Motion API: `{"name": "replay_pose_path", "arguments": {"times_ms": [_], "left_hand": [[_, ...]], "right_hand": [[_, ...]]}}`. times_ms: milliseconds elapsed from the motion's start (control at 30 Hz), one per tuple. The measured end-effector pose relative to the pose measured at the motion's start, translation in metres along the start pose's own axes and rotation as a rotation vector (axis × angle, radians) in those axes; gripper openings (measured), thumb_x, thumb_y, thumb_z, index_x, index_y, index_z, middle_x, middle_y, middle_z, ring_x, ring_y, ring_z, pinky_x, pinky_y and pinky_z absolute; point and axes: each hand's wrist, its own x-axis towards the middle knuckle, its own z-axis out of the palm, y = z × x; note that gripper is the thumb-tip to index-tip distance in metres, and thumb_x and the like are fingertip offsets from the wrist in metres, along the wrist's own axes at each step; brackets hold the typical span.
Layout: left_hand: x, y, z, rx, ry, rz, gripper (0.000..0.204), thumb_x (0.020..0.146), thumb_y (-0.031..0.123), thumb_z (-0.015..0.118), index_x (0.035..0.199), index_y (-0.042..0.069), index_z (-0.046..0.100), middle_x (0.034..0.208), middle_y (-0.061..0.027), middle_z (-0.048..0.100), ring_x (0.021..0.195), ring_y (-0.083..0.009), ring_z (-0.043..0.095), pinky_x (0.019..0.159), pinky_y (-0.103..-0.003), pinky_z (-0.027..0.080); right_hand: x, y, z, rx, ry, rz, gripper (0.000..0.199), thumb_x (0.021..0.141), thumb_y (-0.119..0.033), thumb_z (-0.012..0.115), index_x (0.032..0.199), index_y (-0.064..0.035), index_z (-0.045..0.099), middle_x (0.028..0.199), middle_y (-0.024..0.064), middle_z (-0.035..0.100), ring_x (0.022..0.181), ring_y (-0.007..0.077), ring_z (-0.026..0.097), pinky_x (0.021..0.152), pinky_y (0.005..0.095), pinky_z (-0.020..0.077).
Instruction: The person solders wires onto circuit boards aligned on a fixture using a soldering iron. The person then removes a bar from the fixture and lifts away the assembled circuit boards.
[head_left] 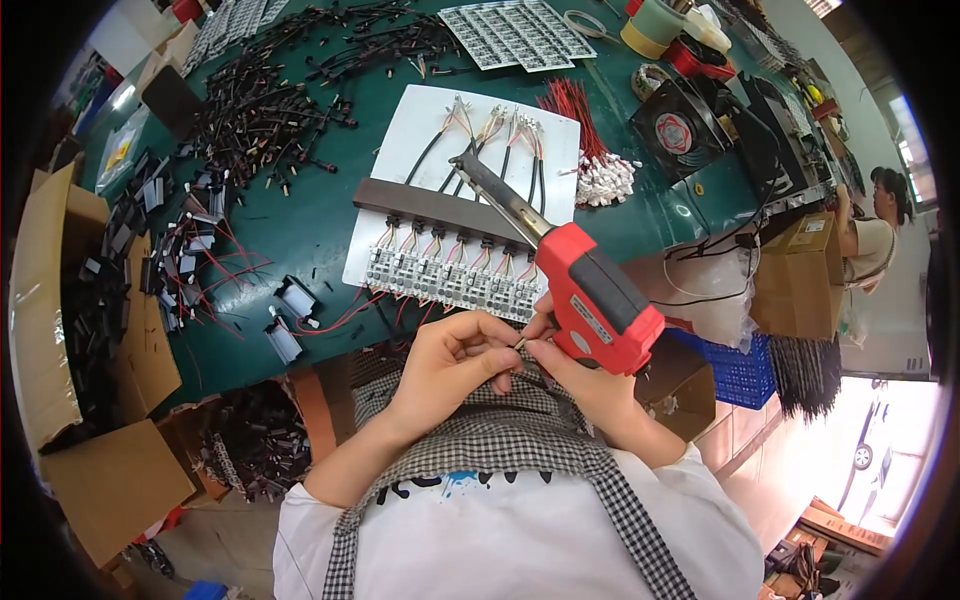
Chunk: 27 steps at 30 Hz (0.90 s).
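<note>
My right hand (585, 390) is closed around the grip of a red and black soldering gun (600, 300), whose metal barrel points up and left over the work. Thumb and finger of my left hand (450, 365) pinch together against my right fingertips. A tiny pale or brass-coloured piece (521, 343) shows between the two hands, too small to name. Just beyond them, a row of joined circuit boards (450, 275) lies on a white panel (408, 120). Coloured wires run from the boards under a dark bar (440, 213) to several black cables (507, 170) with bare ends.
The green table (340, 210) holds a heap of black cables (265, 125), red wires with white connectors (603, 178), circuit board sheets (515, 35) and a fan (675, 130). Cardboard boxes (115, 480) stand left. At right are a blue crate (738, 370) and another person (870, 235).
</note>
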Motion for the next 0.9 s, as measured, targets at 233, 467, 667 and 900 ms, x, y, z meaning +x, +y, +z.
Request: {"name": "replay_pose_path", "arguments": {"times_ms": [233, 467, 667, 900], "left_hand": [[-0.007, -0.005, 0.006, 0.086, 0.064, 0.022, 0.013, 0.086, -0.003, 0.062, 0.099, -0.005, 0.060, 0.084, -0.0104, 0.065, 0.068, -0.0136, 0.062, 0.062, -0.025, 0.052], [0.001, -0.012, 0.011, 0.143, 0.110, 0.202, 0.014, 0.087, 0.001, 0.064, 0.100, -0.003, 0.062, 0.086, -0.0061, 0.064, 0.072, -0.0076, 0.061, 0.063, -0.022, 0.052], [-0.014, -0.008, -0.005, 0.373, 0.078, 0.175, 0.018, 0.086, 0.003, 0.066, 0.104, -0.001, 0.063, 0.087, -0.0028, 0.064, 0.072, -0.0054, 0.059, 0.065, -0.023, 0.051], [0.001, -0.012, -0.004, 0.256, 0.024, 0.076, 0.019, 0.091, 0.008, 0.063, 0.108, 0.000, 0.062, 0.088, -0.0005, 0.062, 0.073, -0.0036, 0.055, 0.062, -0.021, 0.046]], "right_hand": [[-0.006, -0.002, 0.005, 0.003, 0.022, 0.019, 0.041, 0.084, 0.012, 0.060, 0.122, 0.0046, 0.048, 0.093, 0.0105, 0.063, 0.087, 0.0150, 0.063, 0.075, 0.0280, 0.0528], [-0.002, -0.006, 0.002, 0.023, 0.083, 0.025, 0.035, 0.085, 0.006, 0.062, 0.119, 0.0027, 0.051, 0.091, 0.0062, 0.063, 0.084, 0.0113, 0.061, 0.073, 0.0244, 0.0503], [-0.007, 0.001, 0.018, 0.026, 0.208, 0.071, 0.029, 0.081, 0.001, 0.070, 0.108, -0.0009, 0.058, 0.090, 0.0025, 0.061, 0.080, 0.0098, 0.059, 0.071, 0.0251, 0.0498], [-0.006, 0.029, -0.003, 0.012, 0.271, 0.071, 0.048, 0.082, 0.001, 0.068, 0.125, -0.0034, 0.049, 0.098, 0.0042, 0.062, 0.080, 0.0147, 0.059, 0.071, 0.0291, 0.0509]]}}
